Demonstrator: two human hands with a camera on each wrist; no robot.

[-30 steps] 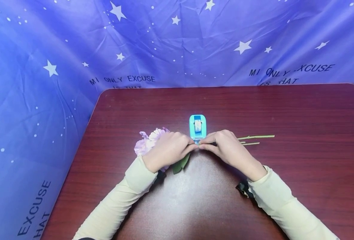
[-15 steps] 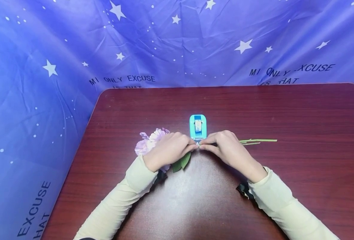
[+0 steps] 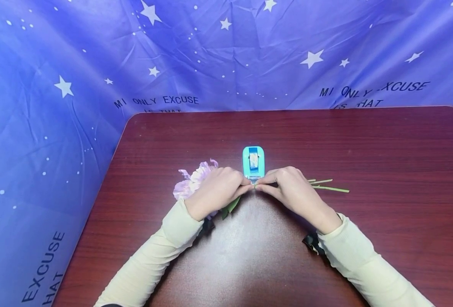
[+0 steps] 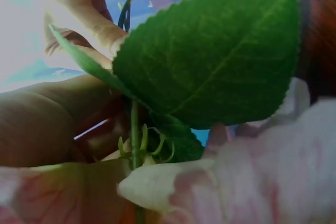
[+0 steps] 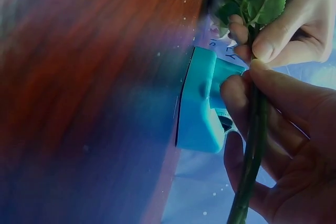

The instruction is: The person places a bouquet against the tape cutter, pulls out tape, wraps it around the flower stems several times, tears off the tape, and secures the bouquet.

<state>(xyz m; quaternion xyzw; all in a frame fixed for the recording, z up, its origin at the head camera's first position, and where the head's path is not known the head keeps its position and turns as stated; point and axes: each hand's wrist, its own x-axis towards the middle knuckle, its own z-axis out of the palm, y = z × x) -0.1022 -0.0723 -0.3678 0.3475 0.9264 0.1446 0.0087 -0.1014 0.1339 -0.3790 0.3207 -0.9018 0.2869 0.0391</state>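
Observation:
Artificial-looking pink-white flowers [image 3: 190, 185] lie left of and partly behind my left hand [image 3: 215, 189], whose thumb and fingers pinch their green stems just below the leaves [image 3: 232, 205]. My right hand [image 3: 293, 187] grips the stems [image 5: 252, 150] right beside it, thumb against fingertips. The two hands' fingertips nearly meet. Loose stem ends [image 3: 334, 189] stick out past the right hand. Directly beyond the fingertips stands a light-blue tape dispenser [image 3: 245, 164], its front edge right at them. In the left wrist view a large leaf [image 4: 210, 61] covers part of the grip.
The dark red wooden table [image 3: 395, 170] carries everything. A blue curtain [image 3: 226, 51] with white stars and lettering hangs along its back and left. Black straps [image 3: 313, 244] show at the cuffs.
The stems have turned in the fingers: the longer free end swings nearer the body, the shorter one away. Flowers and leaves shift slightly with them. Both hands stay at the same place.

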